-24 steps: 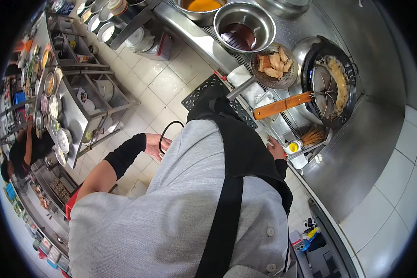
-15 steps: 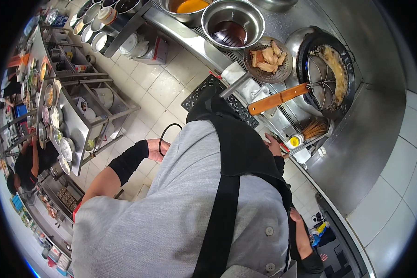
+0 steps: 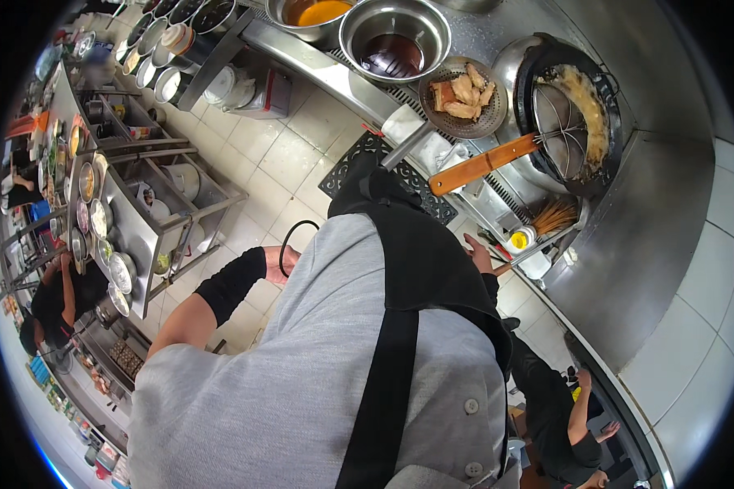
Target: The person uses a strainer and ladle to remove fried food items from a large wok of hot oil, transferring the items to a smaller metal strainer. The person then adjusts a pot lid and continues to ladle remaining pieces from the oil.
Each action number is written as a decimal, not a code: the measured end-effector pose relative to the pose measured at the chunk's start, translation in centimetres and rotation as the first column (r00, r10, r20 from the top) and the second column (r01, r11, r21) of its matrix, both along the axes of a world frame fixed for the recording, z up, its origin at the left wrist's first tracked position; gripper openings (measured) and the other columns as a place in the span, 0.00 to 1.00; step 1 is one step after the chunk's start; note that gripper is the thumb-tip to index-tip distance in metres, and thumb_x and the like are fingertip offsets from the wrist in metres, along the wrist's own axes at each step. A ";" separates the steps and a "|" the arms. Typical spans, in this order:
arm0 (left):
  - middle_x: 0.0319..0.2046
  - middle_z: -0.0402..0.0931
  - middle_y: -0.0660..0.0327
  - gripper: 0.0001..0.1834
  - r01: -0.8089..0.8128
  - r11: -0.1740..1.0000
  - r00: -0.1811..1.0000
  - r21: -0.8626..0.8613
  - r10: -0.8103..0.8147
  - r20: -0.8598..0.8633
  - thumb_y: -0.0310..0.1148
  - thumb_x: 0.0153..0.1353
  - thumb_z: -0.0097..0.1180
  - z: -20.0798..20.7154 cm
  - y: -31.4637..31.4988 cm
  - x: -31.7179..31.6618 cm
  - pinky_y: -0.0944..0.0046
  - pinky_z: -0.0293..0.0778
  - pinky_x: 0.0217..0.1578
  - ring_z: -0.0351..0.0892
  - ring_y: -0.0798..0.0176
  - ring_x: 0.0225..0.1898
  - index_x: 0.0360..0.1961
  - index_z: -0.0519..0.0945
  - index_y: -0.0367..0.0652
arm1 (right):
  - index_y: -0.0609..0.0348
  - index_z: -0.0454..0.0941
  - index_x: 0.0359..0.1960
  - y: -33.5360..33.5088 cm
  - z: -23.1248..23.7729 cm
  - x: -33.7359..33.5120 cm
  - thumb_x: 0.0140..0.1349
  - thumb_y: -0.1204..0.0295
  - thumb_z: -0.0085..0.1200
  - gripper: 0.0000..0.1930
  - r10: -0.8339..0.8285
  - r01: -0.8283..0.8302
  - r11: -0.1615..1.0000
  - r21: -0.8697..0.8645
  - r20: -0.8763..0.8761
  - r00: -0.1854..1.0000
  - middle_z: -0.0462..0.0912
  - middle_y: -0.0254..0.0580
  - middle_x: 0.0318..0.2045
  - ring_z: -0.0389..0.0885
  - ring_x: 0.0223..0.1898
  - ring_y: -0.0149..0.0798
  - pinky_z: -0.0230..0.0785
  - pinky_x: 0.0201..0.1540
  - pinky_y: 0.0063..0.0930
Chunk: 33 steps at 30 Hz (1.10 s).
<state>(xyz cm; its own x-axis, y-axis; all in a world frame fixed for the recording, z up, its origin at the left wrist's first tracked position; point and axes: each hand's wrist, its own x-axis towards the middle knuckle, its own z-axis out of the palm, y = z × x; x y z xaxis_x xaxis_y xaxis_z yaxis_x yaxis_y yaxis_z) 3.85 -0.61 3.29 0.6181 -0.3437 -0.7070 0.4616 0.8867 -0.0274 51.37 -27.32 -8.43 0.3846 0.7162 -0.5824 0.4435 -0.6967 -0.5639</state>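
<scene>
Here, bare fingers (image 3: 471, 242), flat wooden handle (image 3: 483, 165)

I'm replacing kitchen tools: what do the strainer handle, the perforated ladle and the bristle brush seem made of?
Strainer handle: probably varnished wood, orange-brown with a soft sheen. Perforated ladle: likely steel, its bowl dull metallic grey. Bristle brush: possibly bamboo, matte, with thin tan strands.

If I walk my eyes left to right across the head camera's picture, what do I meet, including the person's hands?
Steel table with bowls → left hand → bowl of dark liquid → right hand → black wok → white tiled wall.
</scene>
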 end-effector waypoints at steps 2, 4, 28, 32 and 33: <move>0.40 0.84 0.51 0.15 -0.005 1.000 0.981 -0.018 0.001 -0.192 0.27 0.55 0.63 -1.0 -0.6 -0.2 0.61 0.79 0.42 0.84 0.58 0.40 0.42 0.83 0.28 | 0.54 0.74 0.63 -0.4 -0.5 0.1 0.65 0.65 0.57 0.24 0.025 -0.025 1.000 0.006 0.033 0.999 0.82 0.64 0.45 0.86 0.40 0.53 0.76 0.48 0.43; 0.41 0.84 0.50 0.15 0.020 1.000 0.976 0.012 -0.017 -0.219 0.27 0.56 0.63 0.4 -0.3 0.8 0.60 0.79 0.43 0.84 0.57 0.41 0.43 0.83 0.28 | 0.55 0.74 0.63 -0.5 -0.7 0.0 0.65 0.66 0.57 0.24 -0.012 0.012 1.000 0.004 -0.016 1.000 0.82 0.65 0.44 0.86 0.39 0.53 0.76 0.47 0.42; 0.45 0.84 0.49 0.15 -0.030 0.994 0.991 0.103 0.043 -0.130 0.24 0.61 0.58 -0.5 -1.8 0.5 0.64 0.80 0.49 0.85 0.61 0.44 0.48 0.81 0.27 | 0.52 0.74 0.64 0.9 0.3 0.0 0.65 0.65 0.57 0.24 0.020 -0.020 1.000 -0.006 -0.012 1.000 0.83 0.62 0.42 0.86 0.39 0.49 0.76 0.48 0.42; 0.45 0.84 0.49 0.15 0.064 0.981 0.976 0.185 -0.023 -0.218 0.24 0.62 0.58 0.0 -1.8 1.0 0.64 0.80 0.49 0.85 0.61 0.44 0.48 0.81 0.27 | 0.52 0.74 0.63 0.8 0.1 -0.2 0.65 0.65 0.57 0.24 -0.002 0.002 1.000 0.011 -0.017 1.000 0.84 0.61 0.41 0.87 0.40 0.49 0.76 0.48 0.42; 0.45 0.84 0.49 0.15 0.058 0.982 0.978 0.182 -0.020 -0.206 0.24 0.62 0.58 -0.1 -1.7 1.0 0.64 0.80 0.49 0.85 0.61 0.44 0.48 0.81 0.27 | 0.53 0.74 0.63 0.8 -0.1 -0.2 0.65 0.65 0.57 0.24 -0.011 0.011 1.000 0.015 -0.020 1.000 0.84 0.62 0.41 0.87 0.40 0.50 0.76 0.48 0.42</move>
